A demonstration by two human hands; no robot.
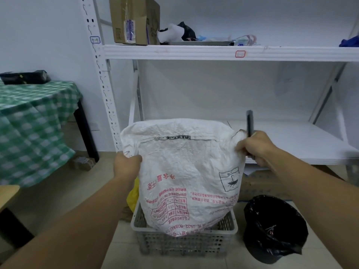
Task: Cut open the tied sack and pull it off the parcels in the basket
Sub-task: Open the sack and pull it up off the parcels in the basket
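Observation:
A white woven sack with red print, turned upside down, stands in a grey plastic basket on the floor. My left hand grips the sack's upper left corner. My right hand clutches the upper right corner together with a thin dark cutter that points upward. The sack's lower end hangs inside the basket and hides what lies under it. Something yellow shows at the basket's left side, behind the sack.
A black-lined bin stands right of the basket. White metal shelving rises behind, with a cardboard box on top. A table with a green checked cloth is at the left. Flat cardboard lies under the lower shelf.

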